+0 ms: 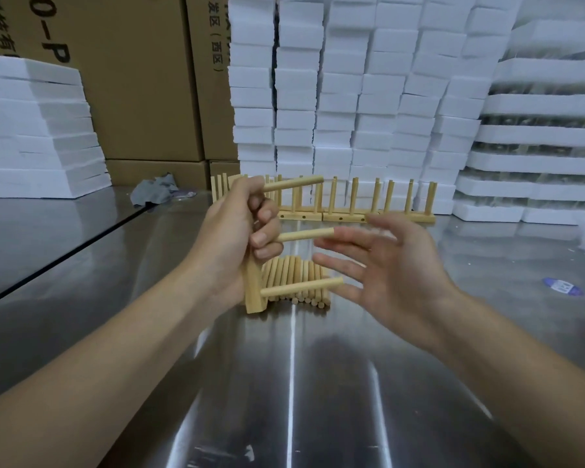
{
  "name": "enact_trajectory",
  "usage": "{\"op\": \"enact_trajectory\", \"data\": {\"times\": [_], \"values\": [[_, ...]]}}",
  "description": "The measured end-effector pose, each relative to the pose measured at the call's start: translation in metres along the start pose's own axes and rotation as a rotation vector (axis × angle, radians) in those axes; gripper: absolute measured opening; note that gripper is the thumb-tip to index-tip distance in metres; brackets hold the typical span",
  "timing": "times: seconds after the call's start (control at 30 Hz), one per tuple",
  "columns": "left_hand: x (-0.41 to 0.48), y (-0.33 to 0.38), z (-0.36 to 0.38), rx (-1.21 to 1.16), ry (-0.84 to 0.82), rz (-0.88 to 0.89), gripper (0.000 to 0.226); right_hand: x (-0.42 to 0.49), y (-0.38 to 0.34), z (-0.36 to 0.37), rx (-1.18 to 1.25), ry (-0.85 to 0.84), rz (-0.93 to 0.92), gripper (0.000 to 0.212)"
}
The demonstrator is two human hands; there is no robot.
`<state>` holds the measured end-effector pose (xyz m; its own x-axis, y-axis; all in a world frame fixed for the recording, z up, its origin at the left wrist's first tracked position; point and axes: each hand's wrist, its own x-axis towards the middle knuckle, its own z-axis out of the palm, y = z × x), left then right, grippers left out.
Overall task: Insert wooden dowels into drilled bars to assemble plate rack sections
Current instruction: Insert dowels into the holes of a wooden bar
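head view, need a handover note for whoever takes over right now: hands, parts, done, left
Left hand grips the drilled bar upright above the steel table.
Right hand open at the dowel tips, holding nothing; contact unclear.
Done: three dowels stick sideways from the bar; finished sections stand in a row at the back.
Loose dowels lie piled behind the bar.
Left: check for free holes hidden under the left hand.

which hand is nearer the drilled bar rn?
Left. The left hand grips the bar upright. The right hand is open off to the bar's right, its fingers at the free ends of the three dowels sticking out of it.
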<state>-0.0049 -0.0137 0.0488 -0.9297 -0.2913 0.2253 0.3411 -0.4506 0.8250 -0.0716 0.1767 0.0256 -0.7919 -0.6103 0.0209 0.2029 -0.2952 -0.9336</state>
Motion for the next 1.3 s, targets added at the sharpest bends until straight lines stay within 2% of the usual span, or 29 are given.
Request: {"op": "enact_trajectory", "data": {"times": [0.1,0.23,0.53,0.7,0.93,1.03,1.13,1.17,1.23,1.3], "values": [[-0.006,-0.008,0.010,0.033,-0.075,-0.021,0.034,-0.001,0.005,0.014,0.116,-0.037,0.054,0.083],[-0.012,-0.017,0.022,0.007,-0.103,-0.034,0.035,-0.003,0.015,0.026,0.162,-0.078,0.050,0.098],[-0.014,-0.021,0.028,-0.071,-0.072,-0.024,0.036,-0.001,0.018,0.029,0.214,-0.127,0.069,0.102],[-0.013,-0.022,0.028,-0.049,-0.066,-0.006,0.036,-0.001,0.020,0.028,0.201,-0.109,0.067,0.096],[-0.011,-0.025,0.025,-0.024,-0.054,0.008,0.035,0.001,0.022,0.031,0.158,-0.110,0.059,0.101],[-0.008,-0.021,0.024,0.010,-0.040,0.018,0.035,0.002,0.017,0.025,-0.022,0.008,-0.023,0.099],[-0.003,-0.011,0.012,0.022,0.009,0.039,0.035,-0.002,0.012,0.013,-0.361,0.185,-0.236,0.075],[-0.001,-0.007,0.006,0.035,0.024,0.045,0.036,-0.006,0.013,0.008,-0.567,0.183,-0.335,0.066],[0.003,-0.003,-0.004,0.066,0.041,0.050,0.036,-0.013,0.017,0.000,-1.032,0.074,-0.543,0.054],[0.006,-0.003,-0.010,0.098,0.045,0.043,0.035,-0.016,0.019,-0.001,-1.408,-0.060,-0.640,0.042]]}}
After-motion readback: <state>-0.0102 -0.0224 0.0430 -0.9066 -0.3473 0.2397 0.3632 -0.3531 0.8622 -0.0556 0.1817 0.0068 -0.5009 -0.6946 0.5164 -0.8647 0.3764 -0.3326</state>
